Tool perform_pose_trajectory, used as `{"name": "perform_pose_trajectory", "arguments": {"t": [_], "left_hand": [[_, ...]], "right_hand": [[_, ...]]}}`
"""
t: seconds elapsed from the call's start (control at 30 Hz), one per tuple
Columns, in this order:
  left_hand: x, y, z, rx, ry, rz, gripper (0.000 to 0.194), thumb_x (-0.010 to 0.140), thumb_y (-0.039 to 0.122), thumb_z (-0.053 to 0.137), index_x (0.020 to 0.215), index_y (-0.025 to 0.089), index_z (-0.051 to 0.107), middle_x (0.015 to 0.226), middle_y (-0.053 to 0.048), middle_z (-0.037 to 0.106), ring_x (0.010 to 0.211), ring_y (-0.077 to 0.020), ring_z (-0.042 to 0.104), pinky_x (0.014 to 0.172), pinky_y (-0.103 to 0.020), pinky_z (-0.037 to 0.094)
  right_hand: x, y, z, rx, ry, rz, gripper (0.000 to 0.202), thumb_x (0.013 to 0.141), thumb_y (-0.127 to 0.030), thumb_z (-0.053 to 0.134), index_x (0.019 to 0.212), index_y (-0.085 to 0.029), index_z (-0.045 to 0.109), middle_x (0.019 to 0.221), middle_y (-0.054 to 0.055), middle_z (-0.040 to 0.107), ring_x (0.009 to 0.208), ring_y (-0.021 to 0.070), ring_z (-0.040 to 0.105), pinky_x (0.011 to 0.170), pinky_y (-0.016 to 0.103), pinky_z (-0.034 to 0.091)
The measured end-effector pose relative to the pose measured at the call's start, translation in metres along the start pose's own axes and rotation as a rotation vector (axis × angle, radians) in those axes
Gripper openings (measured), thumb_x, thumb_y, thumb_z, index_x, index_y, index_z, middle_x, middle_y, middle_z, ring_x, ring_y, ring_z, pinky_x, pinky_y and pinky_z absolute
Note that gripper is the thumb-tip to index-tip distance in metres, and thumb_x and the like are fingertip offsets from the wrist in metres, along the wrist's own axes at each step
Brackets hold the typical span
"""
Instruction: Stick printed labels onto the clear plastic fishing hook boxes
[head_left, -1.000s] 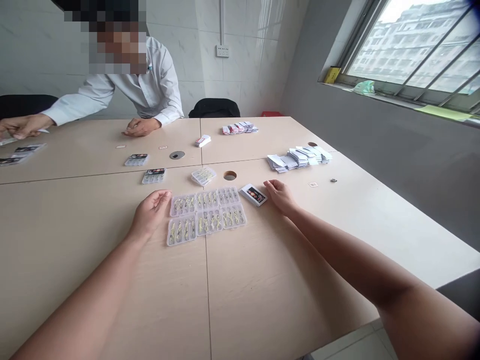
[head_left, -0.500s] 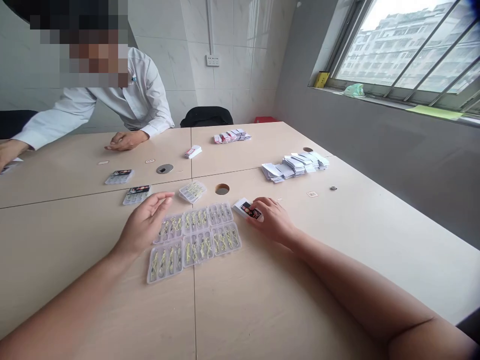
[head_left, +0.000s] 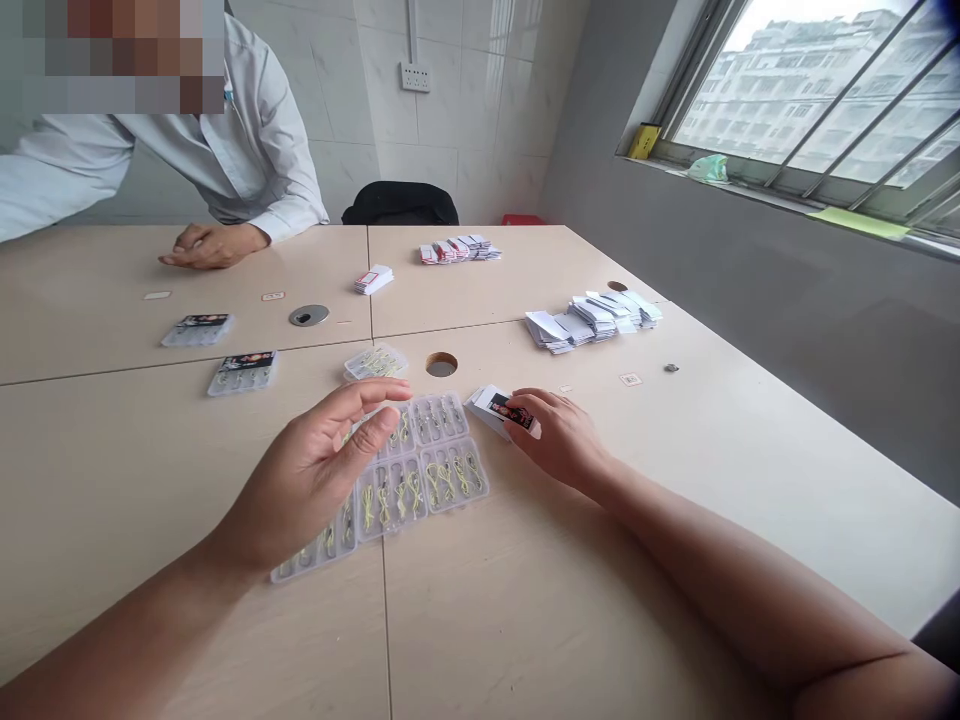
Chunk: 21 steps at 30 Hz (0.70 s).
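Observation:
My left hand (head_left: 322, 460) is held over the clear plastic boxes, thumb and fingers apart, holding nothing. Beneath it lie two rows of these boxes with fishing hooks (head_left: 454, 472), tied with yellow-green line; the hand and wrist hide some on the left. My right hand (head_left: 562, 435) rests on the table, its thumb and fingers gripping the near end of a small stack of cards (head_left: 491, 405). The top card has a dark printed picture. Just beyond my left fingers lies a further pile of hook boxes (head_left: 375, 362).
Two boxes with dark labels (head_left: 244, 372) lie at the left. White card piles (head_left: 592, 320) lie at the right, red-edged cards (head_left: 459, 250) farther back. A round hole (head_left: 442, 364) opens in the tabletop. Across the table sits a person in a white shirt (head_left: 262, 130).
My left hand has moved right and nearer, over the boxes. My right hand stays at the card stack. The view has shifted a little, and the other person's outstretched hand has left the picture.

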<state>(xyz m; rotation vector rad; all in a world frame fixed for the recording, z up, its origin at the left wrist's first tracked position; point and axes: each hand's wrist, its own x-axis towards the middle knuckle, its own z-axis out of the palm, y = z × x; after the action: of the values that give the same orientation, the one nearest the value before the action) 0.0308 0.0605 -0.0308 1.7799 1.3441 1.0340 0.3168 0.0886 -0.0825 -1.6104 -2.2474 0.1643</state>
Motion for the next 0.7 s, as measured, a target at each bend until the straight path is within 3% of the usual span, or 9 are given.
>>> {"name": "perform_pose_trajectory", "arguments": {"t": [0.23,0.47,0.7], "left_hand": [[0.002,0.003,0.006,-0.052,-0.071,-0.072,0.042,0.085,0.067,0.06,0.108,0.034,0.075,0.126,-0.005,0.073,0.125,-0.0358,0.063,0.092,-0.043,0.062],[-0.001,0.001,0.01,-0.022,-0.134,-0.072,0.041,0.086,0.065,0.06,0.108,0.035,0.075,0.125,-0.004,0.073,0.121,-0.0349,0.065,0.094,-0.043,0.06],[-0.005,0.002,0.013,-0.042,-0.243,-0.102,0.038,0.088,0.063,0.058,0.109,0.036,0.074,0.109,-0.005,0.077,0.103,-0.0325,0.072,0.077,-0.04,0.064]], "right_hand": [[-0.002,0.005,0.004,0.003,0.06,-0.084,0.019,0.1,-0.033,0.061,0.109,-0.019,0.069,0.12,0.008,0.069,0.103,0.02,0.068,0.092,0.042,0.057],[-0.002,0.008,0.004,0.012,0.108,-0.187,0.015,0.1,-0.03,0.061,0.105,-0.018,0.069,0.112,0.006,0.071,0.099,0.0188,0.069,0.09,0.041,0.058],[0.004,0.021,0.007,0.055,0.295,-0.278,0.017,0.101,-0.031,0.059,0.1,-0.017,0.068,0.098,0.003,0.072,0.084,0.0149,0.069,0.08,0.035,0.059]]}}
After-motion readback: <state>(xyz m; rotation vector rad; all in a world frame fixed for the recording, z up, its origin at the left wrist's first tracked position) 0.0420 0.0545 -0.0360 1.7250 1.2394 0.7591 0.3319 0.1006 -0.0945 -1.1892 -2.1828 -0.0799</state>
